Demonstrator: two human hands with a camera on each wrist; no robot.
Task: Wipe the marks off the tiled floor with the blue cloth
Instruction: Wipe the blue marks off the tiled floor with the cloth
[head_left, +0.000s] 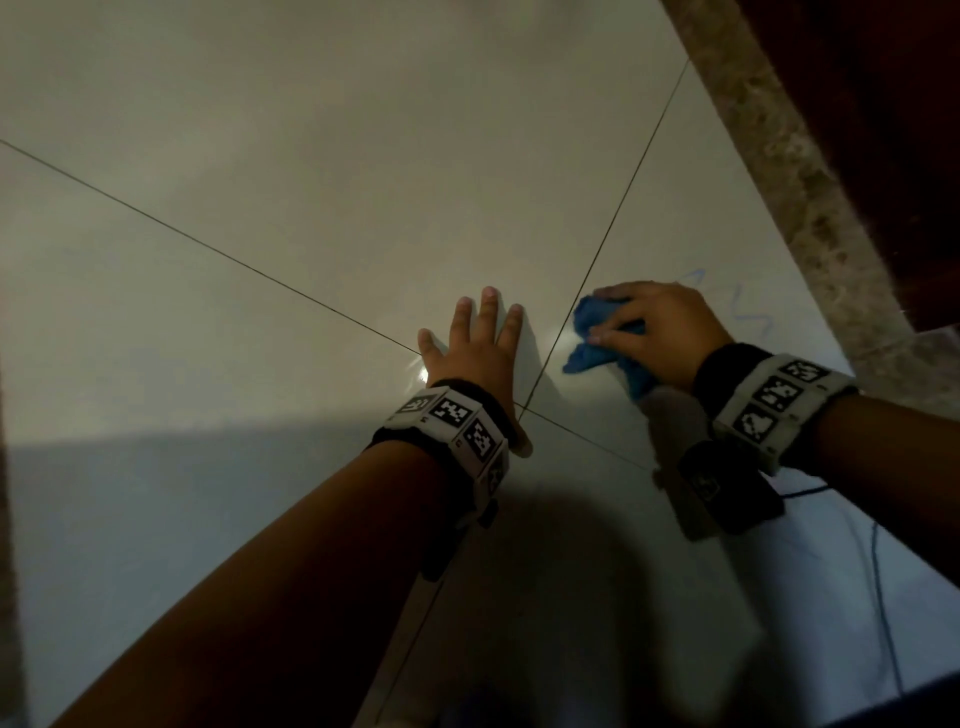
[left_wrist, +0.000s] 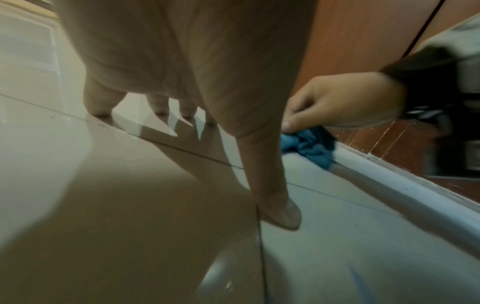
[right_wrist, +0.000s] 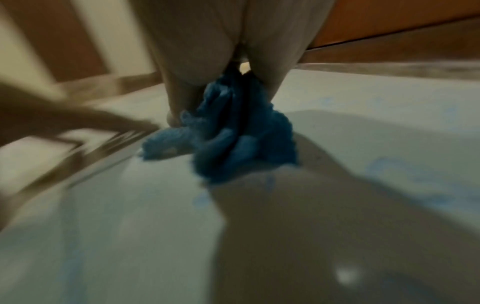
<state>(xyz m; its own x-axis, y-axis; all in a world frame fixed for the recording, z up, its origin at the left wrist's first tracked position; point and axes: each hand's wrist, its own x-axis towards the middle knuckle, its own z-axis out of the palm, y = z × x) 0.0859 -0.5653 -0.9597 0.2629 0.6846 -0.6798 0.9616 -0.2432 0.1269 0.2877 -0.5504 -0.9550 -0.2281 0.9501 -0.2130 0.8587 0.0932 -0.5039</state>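
Observation:
My right hand (head_left: 660, 332) grips the bunched blue cloth (head_left: 597, 338) and presses it on the pale tiled floor (head_left: 311, 182), just right of a grout line. Faint blue marks (head_left: 748, 312) show on the tile beyond that hand, toward the wall. The right wrist view is blurred; the blue cloth (right_wrist: 223, 142) bulges out below the hand, and pale blue marks (right_wrist: 405, 170) lie to its right. My left hand (head_left: 470, 345) lies flat on the floor with fingers spread, left of the cloth. In the left wrist view its fingertips (left_wrist: 161, 109) touch the tile, and the right hand (left_wrist: 345, 102) holds the cloth (left_wrist: 309, 146).
A speckled stone skirting (head_left: 779, 171) runs along the right edge, with dark red-brown wood (head_left: 883, 130) behind it. Dark grout lines (head_left: 208, 249) cross near my left hand. A thin cable (head_left: 883, 597) lies on the floor at the lower right. My shadow darkens the near floor.

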